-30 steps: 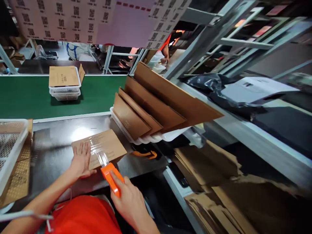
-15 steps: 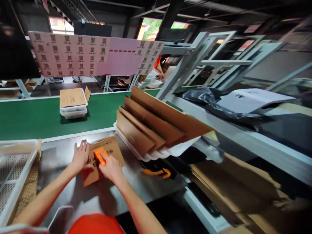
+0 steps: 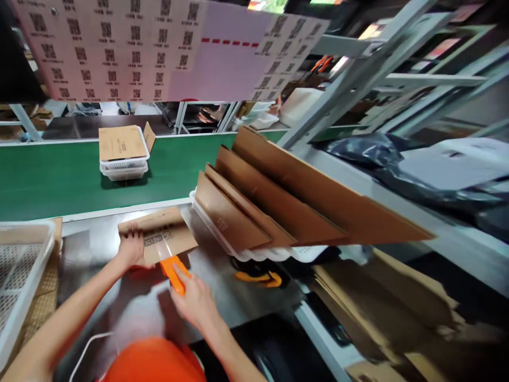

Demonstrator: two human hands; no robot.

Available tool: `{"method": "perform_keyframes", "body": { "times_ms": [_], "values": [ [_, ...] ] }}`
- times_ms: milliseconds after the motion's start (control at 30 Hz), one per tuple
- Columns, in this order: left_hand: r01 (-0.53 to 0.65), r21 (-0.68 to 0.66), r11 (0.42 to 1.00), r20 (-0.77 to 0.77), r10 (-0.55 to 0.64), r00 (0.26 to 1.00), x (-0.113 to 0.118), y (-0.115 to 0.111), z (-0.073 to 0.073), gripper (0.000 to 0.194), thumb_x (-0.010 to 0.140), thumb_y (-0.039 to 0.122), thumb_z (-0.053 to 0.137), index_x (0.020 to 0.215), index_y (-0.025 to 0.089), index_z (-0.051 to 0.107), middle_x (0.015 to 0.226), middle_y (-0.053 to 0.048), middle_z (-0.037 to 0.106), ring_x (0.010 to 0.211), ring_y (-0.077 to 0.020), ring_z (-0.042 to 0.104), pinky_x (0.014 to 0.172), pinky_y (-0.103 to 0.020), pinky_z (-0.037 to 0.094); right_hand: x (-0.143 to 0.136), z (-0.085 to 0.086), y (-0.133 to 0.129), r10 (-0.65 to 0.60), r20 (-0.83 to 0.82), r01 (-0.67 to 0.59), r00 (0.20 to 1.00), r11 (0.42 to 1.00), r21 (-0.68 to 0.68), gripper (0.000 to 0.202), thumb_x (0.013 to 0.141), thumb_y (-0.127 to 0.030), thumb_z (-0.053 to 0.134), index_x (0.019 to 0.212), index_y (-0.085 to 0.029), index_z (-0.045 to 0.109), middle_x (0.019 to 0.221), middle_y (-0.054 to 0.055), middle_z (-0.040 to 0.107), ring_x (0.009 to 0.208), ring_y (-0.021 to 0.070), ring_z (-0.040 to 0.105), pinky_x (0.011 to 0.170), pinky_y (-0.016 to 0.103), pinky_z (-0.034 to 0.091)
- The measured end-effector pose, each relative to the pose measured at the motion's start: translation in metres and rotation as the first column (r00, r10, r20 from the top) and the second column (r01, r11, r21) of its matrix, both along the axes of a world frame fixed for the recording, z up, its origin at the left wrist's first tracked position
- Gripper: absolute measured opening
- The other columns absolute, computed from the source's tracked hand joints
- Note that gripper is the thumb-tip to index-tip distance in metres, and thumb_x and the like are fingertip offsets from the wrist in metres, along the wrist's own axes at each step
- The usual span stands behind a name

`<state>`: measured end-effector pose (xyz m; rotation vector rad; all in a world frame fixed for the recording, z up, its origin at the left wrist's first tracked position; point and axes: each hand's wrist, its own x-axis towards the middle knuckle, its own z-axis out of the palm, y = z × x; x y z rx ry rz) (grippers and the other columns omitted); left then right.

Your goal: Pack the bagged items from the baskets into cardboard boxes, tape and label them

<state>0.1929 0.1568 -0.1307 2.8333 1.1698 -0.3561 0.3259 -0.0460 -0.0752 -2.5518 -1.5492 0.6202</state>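
Note:
A small printed cardboard box (image 3: 175, 233) is on the metal worktop, its near edge tilted up. My left hand (image 3: 132, 248) grips its left side, with the fingers over the printed face. In my right hand (image 3: 194, 298) is an orange tape dispenser (image 3: 173, 273), held at the box's near edge. A shiny strip of clear tape (image 3: 166, 246) runs from the dispenser's head onto the printed face. The underside of the box is hidden.
Right of the box, a white basket (image 3: 214, 225) holds several upright cardboard pieces (image 3: 274, 201). Near it lies a yellow-orange curved handle (image 3: 260, 278). A white crate (image 3: 27, 265) stands at left. Stacked baskets (image 3: 124, 171) sit on the green conveyor (image 3: 59, 175). A printed code board (image 3: 222, 58) hangs above.
My right hand has drawn the tape dispenser from the printed face down toward the near edge. My left hand's raised fingers have closed on the box, which has tilted. The view has dipped.

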Motion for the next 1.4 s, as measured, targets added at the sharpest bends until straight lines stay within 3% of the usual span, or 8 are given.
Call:
{"method": "perform_keyframes", "body": {
  "times_ms": [233, 433, 700, 867, 1033, 1133, 1300, 1400],
  "values": [
    [-0.027, 0.034, 0.999, 0.004, 0.027, 1.0, 0.003, -0.04, -0.013, 0.124, 0.073, 0.068, 0.076, 0.165, -0.002, 0.032, 0.171, -0.036, 0.025, 0.155, -0.0586, 0.026, 0.122, -0.075, 0.019, -0.006, -0.08, -0.031, -0.036, -0.017, 0.037, 0.999, 0.995, 0.09, 0.062, 0.092, -0.027, 0.06, 0.154, -0.029, 0.06, 0.108, 0.012, 0.074, 0.086, 0.0281, 0.076, 0.08, 0.035, 0.061],
    [-0.056, -0.034, 0.998, -0.001, 0.056, 0.998, 0.007, -0.033, -0.01, 0.121, 0.071, 0.067, 0.082, 0.164, 0.004, 0.039, 0.17, -0.035, 0.029, 0.153, -0.0572, 0.032, 0.12, -0.073, 0.026, 0.004, -0.104, -0.031, 0.012, -0.017, -0.007, 1.0, 0.972, 0.234, 0.059, 0.093, -0.031, 0.059, 0.151, -0.027, 0.063, 0.102, 0.012, 0.072, 0.082, 0.0271, 0.074, 0.079, 0.037, 0.062],
    [0.006, -0.266, 0.964, 0.035, 0.003, 0.999, 0.018, 0.088, 0.064, 0.069, 0.082, 0.065, 0.067, 0.135, 0.02, 0.067, 0.127, -0.015, 0.076, 0.11, -0.0347, 0.073, 0.095, -0.039, 0.057, 0.029, 0.008, 0.112, 0.071, 0.033, -0.075, 0.997, 0.988, 0.136, 0.064, 0.094, -0.042, 0.062, 0.157, -0.034, 0.055, 0.112, 0.012, 0.075, 0.101, 0.0294, 0.073, 0.089, 0.036, 0.054],
    [-0.028, 0.027, 0.999, 0.131, 0.024, 0.991, 0.016, 0.057, 0.027, 0.138, 0.054, 0.069, 0.085, 0.164, 0.006, 0.032, 0.172, -0.031, 0.028, 0.159, -0.0569, 0.018, 0.127, -0.07, 0.019, 0.035, 0.066, 0.206, 0.16, 0.004, -0.16, 0.987, 0.986, 0.039, 0.045, 0.095, -0.04, 0.06, 0.134, -0.023, 0.073, 0.122, 0.014, 0.078, 0.111, 0.0292, 0.073, 0.092, 0.034, 0.052],
    [-0.028, 0.104, 0.994, 0.089, 0.019, 0.996, 0.011, 0.07, -0.002, 0.129, 0.062, 0.055, 0.083, 0.167, 0.003, 0.03, 0.177, -0.029, 0.013, 0.162, -0.0555, 0.004, 0.129, -0.073, 0.006, 0.031, 0.083, 0.239, 0.16, -0.021, -0.16, 0.987, 0.987, 0.003, 0.043, 0.093, -0.04, 0.063, 0.124, -0.013, 0.076, 0.116, 0.018, 0.079, 0.105, 0.0284, 0.074, 0.088, 0.032, 0.052],
    [-0.052, 0.053, 0.997, 0.078, 0.048, 0.996, 0.013, 0.11, 0.004, 0.126, 0.068, 0.059, 0.079, 0.168, 0.002, 0.027, 0.176, -0.031, 0.011, 0.162, -0.0553, 0.005, 0.126, -0.076, 0.012, 0.027, 0.061, 0.196, 0.122, -0.005, -0.122, 0.992, 0.992, 0.026, 0.046, 0.096, -0.038, 0.058, 0.138, -0.025, 0.07, 0.117, 0.014, 0.079, 0.109, 0.03, 0.074, 0.09, 0.035, 0.053],
    [-0.089, -0.087, 0.992, 0.065, 0.094, 0.993, 0.016, 0.161, 0.006, 0.138, 0.065, 0.068, 0.081, 0.168, -0.002, 0.02, 0.176, -0.033, 0.011, 0.163, -0.0518, 0.008, 0.129, -0.067, 0.016, 0.021, -0.034, 0.074, 0.044, 0.007, -0.043, 0.999, 0.998, -0.04, 0.064, 0.095, -0.031, 0.058, 0.159, -0.033, 0.053, 0.117, 0.012, 0.077, 0.1, 0.029, 0.076, 0.089, 0.036, 0.056],
    [-0.085, -0.127, 0.988, 0.066, 0.094, 0.993, 0.017, 0.171, 0.007, 0.133, 0.066, 0.061, 0.083, 0.168, 0.001, 0.021, 0.176, -0.03, 0.015, 0.163, -0.0507, 0.008, 0.131, -0.059, 0.02, 0.025, -0.073, 0.051, 0.036, -0.011, -0.037, 0.999, 0.999, -0.036, 0.065, 0.097, -0.03, 0.055, 0.162, -0.031, 0.048, 0.119, 0.014, 0.075, 0.098, 0.0291, 0.076, 0.089, 0.036, 0.057]
  ]
}}
